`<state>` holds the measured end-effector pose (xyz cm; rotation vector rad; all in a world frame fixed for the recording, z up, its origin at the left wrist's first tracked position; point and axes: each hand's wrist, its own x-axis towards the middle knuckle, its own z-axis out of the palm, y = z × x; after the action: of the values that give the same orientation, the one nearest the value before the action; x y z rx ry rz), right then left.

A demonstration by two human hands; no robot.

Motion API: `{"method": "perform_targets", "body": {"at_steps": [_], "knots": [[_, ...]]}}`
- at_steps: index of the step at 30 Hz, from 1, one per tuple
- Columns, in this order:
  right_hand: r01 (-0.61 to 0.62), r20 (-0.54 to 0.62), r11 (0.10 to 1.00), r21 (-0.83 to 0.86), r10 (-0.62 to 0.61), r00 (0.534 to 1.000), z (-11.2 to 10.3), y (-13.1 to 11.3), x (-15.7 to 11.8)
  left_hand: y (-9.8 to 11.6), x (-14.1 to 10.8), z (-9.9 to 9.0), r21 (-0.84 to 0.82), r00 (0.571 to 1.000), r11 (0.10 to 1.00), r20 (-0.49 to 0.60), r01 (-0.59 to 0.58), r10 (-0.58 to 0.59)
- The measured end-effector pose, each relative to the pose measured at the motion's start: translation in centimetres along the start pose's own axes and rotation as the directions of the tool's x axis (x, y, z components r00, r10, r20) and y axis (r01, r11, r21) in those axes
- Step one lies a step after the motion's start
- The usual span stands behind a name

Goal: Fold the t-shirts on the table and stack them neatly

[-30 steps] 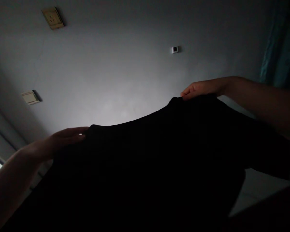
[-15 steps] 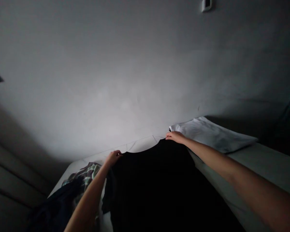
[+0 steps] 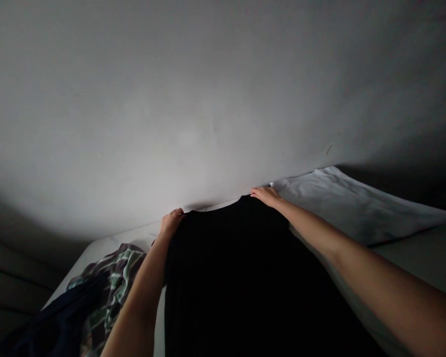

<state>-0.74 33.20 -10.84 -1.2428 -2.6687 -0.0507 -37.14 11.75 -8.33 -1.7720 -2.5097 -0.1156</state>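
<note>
A black shirt (image 3: 230, 277) is spread out in front of me, its curved neckline toward the wall and its lower end out of frame. My left hand (image 3: 171, 221) pinches the shirt's left shoulder, beside the neckline. At the opposite shoulder, my right hand (image 3: 266, 195) is closed on the fabric. Between the two hands the top edge is stretched out. Folds in the dark cloth are hard to make out.
A white pillow (image 3: 353, 203) lies against the wall (image 3: 193, 99) on the right. Plaid cloth (image 3: 124, 272) and dark blue cloth (image 3: 59, 317) are heaped at the left on the pale mattress (image 3: 104, 243). Dim slatted furniture (image 3: 11, 282) stands at far left.
The view has shifted, so the shirt and both hands appear higher and the pillow lies further right. Both hands have kept their hold on the shirt's shoulders.
</note>
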Motion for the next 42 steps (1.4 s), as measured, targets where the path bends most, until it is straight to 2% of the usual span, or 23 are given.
{"method": "perform_targets", "body": {"at_steps": [6, 9, 11, 13, 15, 18, 20, 22, 24, 26, 29, 31, 33, 36, 39, 42], "knots": [[-0.061, -0.034, 0.996, -0.059, 0.059, 0.998, -0.1, -0.5, 0.5, 1.3, 1.0, 1.0, 0.071, 0.995, 0.997, -0.095, -0.01, 0.016], [-0.109, -0.077, 0.991, -0.079, 0.103, 0.992, -0.6, -1.3, -0.4, 2.6, 0.3, 0.5, 0.179, 0.988, 0.983, -0.153, 0.031, -0.003], [-0.138, -0.123, 0.987, -0.08, 0.127, 0.984, -1.1, -2.0, -1.8, 3.5, -1.1, -0.2, 0.235, 0.98, 0.97, -0.197, 0.061, -0.014], [-0.098, -0.167, 0.994, -0.049, 0.088, 0.982, -1.6, -3.0, -4.4, 4.2, -3.5, -0.9, 0.246, 0.974, 0.968, -0.224, 0.038, 0.019], [0.009, -0.193, 1.0, 0.01, -0.007, 0.981, -1.8, -4.4, -8.2, 5.0, -7.1, -1.2, 0.215, 0.968, 0.975, -0.23, -0.051, 0.102], [0.186, -0.166, 0.975, 0.122, -0.164, 0.972, -1.6, -7.7, -15.2, 6.8, -13.8, -0.5, 0.097, 0.945, 0.971, -0.227, -0.218, 0.235], [0.251, -0.118, 0.947, 0.199, -0.231, 0.966, -1.1, -10.4, -19.5, 8.2, -18.0, 0.4, 0.009, 0.932, 0.955, -0.216, -0.295, 0.29], [0.271, -0.067, 0.928, 0.256, -0.263, 0.963, -0.7, -13.0, -22.7, 9.5, -21.3, 1.4, -0.048, 0.934, 0.947, -0.186, -0.318, 0.305], [0.248, -0.033, 0.931, 0.269, -0.248, 0.968, -0.6, -14.3, -24.6, 10.0, -23.6, 1.9, -0.068, 0.958, 0.962, -0.131, -0.266, 0.256], [0.182, -0.013, 0.954, 0.238, -0.184, 0.983, -0.9, -13.8, -25.7, 9.3, -25.3, 1.8, -0.055, 0.986, 0.986, -0.065, -0.155, 0.151], [-0.012, 0.037, 0.988, 0.152, 0.006, 0.999, -2.1, -10.1, -27.4, 6.9, -27.7, 0.6, 0.013, 1.0, 1.0, 0.016, 0.009, -0.01], [-0.154, 0.059, 0.984, 0.086, 0.15, 0.987, -3.3, -7.2, -29.1, 5.4, -29.8, -0.6, 0.082, 0.997, 0.994, 0.028, 0.073, -0.075], [-0.215, 0.041, 0.975, 0.054, 0.213, 0.976, -4.5, -5.3, -31.4, 4.7, -32.1, -1.6, 0.119, 0.997, 0.99, 0.021, 0.074, -0.077], [-0.138, -0.036, 0.983, 0.124, 0.143, 0.989, -6.0, -5.2, -35.7, 5.0, -35.7, -2.5, 0.057, 1.0, 0.998, -0.013, -0.005, 0.006], [-0.027, -0.137, 0.974, 0.227, 0.059, 0.989, -7.1, -7.5, -40.1, 5.9, -38.8, -2.5, -0.041, 0.995, 0.998, -0.097, -0.041, 0.037], [0.029, -0.173, 0.971, 0.238, 0.013, 0.985, -7.6, -9.4, -43.3, 6.5, -41.1, -2.2, -0.135, 0.989, 0.989, -0.14, -0.056, 0.037]]}}
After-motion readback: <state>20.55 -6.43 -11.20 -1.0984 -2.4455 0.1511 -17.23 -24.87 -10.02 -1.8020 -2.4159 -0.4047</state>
